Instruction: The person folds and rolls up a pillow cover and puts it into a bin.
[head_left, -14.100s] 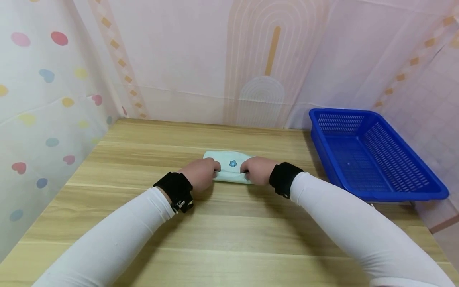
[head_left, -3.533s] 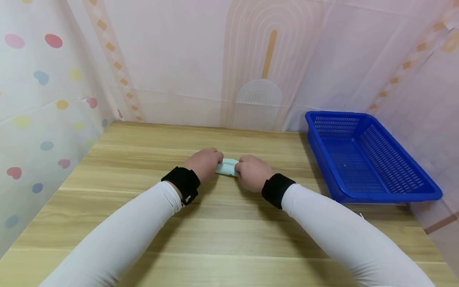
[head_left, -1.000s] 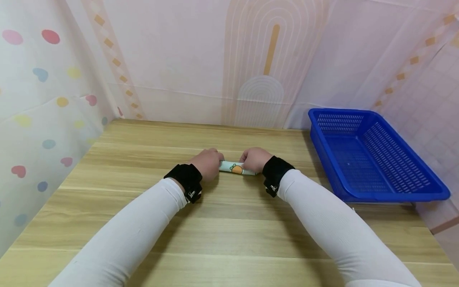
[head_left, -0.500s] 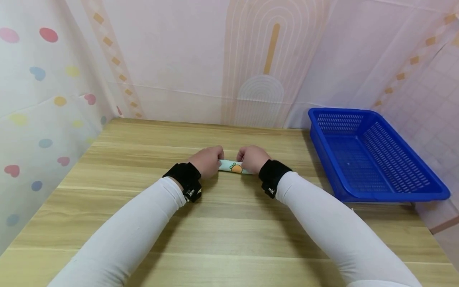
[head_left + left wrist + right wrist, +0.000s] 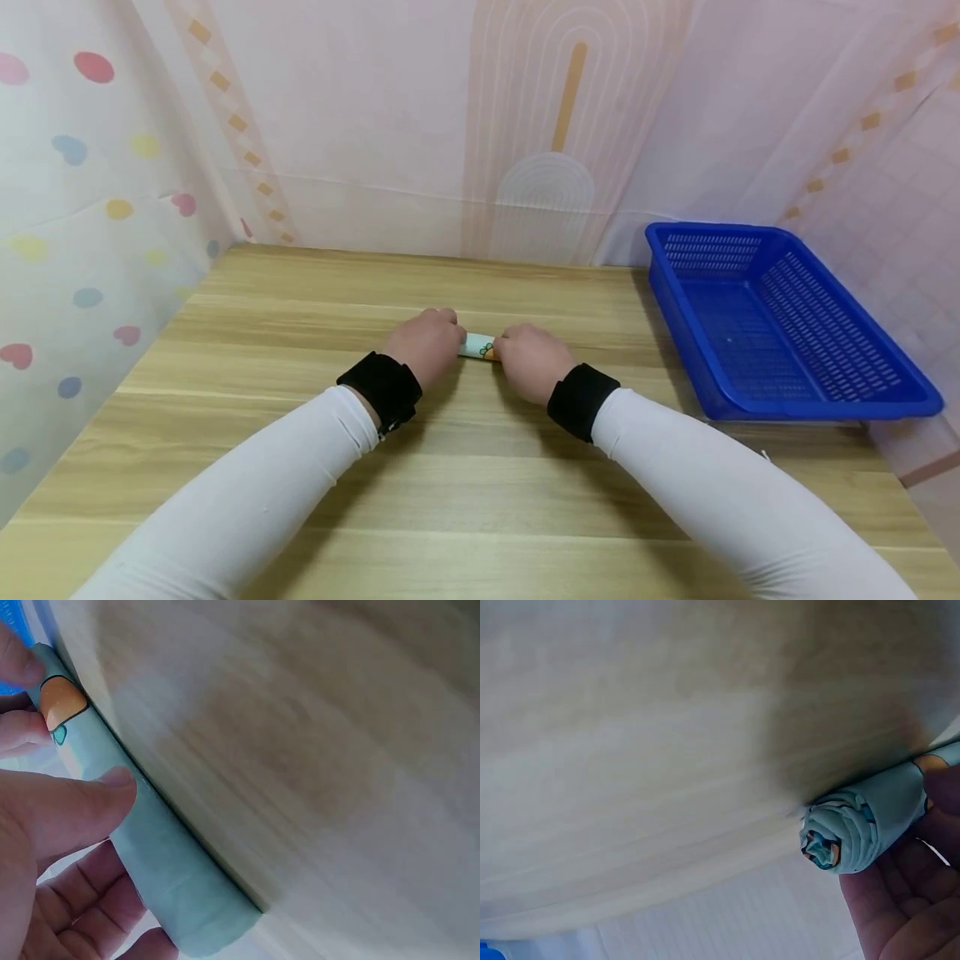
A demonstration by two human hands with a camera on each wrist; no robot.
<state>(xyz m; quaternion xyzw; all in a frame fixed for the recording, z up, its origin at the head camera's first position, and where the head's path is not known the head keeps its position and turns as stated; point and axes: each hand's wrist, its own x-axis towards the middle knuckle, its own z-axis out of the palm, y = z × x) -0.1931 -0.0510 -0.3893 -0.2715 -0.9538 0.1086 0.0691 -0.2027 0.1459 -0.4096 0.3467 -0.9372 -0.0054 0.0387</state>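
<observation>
A mint-green cloth, wound into a tight roll [image 5: 475, 345], lies crosswise on the table between both hands. An orange printed motif shows on it. My left hand [image 5: 427, 343] holds the roll's left part; in the left wrist view the thumb [image 5: 97, 802] presses the near side and the fingers curl behind. At the other end, my right hand [image 5: 531, 360] grips the roll, covering most of the motif in the head view. The right wrist view shows the roll's spiral end [image 5: 832, 840], with layers wound closely, and the fingers [image 5: 877, 900] beneath it.
A blue plastic basket [image 5: 712, 400] with slotted sides stands at the right of the wooden table [image 5: 450, 500]. Patterned curtains [image 5: 360, 108] hang along the back and left edges. Both wrists wear black straps [image 5: 382, 387].
A wider folded cloth with a blue flower has become a narrow roll. Over the last second the right hand has come nearer the body and turned, hiding more of the orange motif.
</observation>
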